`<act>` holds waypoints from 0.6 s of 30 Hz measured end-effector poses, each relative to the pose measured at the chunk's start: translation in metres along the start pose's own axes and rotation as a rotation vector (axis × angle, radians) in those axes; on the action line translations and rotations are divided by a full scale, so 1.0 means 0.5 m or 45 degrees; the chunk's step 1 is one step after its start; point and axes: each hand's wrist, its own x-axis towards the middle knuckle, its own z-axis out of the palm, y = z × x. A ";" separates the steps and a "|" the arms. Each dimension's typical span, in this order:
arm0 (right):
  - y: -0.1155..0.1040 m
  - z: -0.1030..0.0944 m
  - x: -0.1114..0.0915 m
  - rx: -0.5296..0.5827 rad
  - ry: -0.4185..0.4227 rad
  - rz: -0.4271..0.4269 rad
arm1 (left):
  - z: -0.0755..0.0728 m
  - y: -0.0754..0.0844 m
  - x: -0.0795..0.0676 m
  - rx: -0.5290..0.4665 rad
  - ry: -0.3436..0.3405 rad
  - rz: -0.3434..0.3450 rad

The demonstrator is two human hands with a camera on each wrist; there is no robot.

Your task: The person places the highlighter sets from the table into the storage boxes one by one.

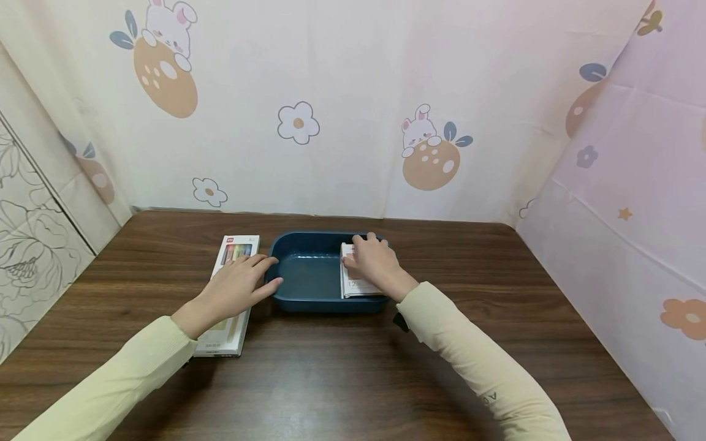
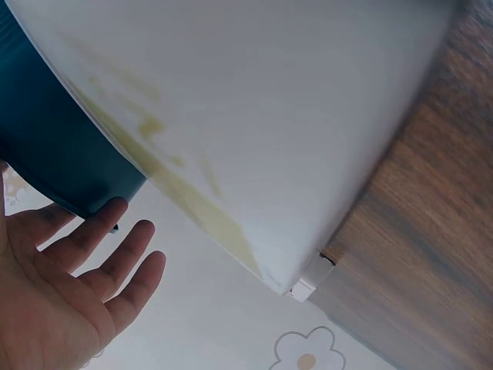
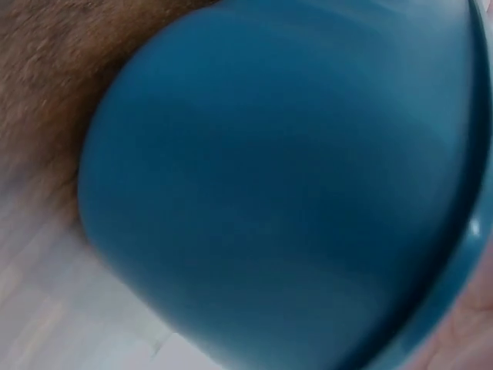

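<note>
A dark blue plastic bin (image 1: 309, 305) stands on the table, its outer wall (image 3: 254, 193) filling the right wrist view. At its right end sits a white box (image 1: 358, 288) with printing, partly covered by my right hand (image 1: 377, 263). That hand holds the box from above, its thumb by the left edge and fingers at the far edge. My left hand (image 1: 234, 288) is beside the bin's left end, fingers (image 2: 131, 258) loosely spread near the rim. Under the left hand lies a long white box (image 1: 223, 343) with a picture of coloured pens.
The brown wooden table (image 1: 331, 380) runs back to a curtain (image 1: 353, 165) printed with rabbits and flowers. Another curtain (image 1: 623, 245) hangs along the right edge. A panel with line-drawn flowers (image 1: 27, 245) stands at the left.
</note>
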 end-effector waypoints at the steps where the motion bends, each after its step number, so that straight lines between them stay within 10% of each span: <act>1: 0.002 -0.002 0.000 0.000 0.020 -0.008 | 0.000 0.000 0.000 0.000 0.001 0.001; 18: 0.074 -0.037 -0.020 0.094 0.245 -0.060 | -0.004 0.003 0.000 -0.016 -0.017 -0.010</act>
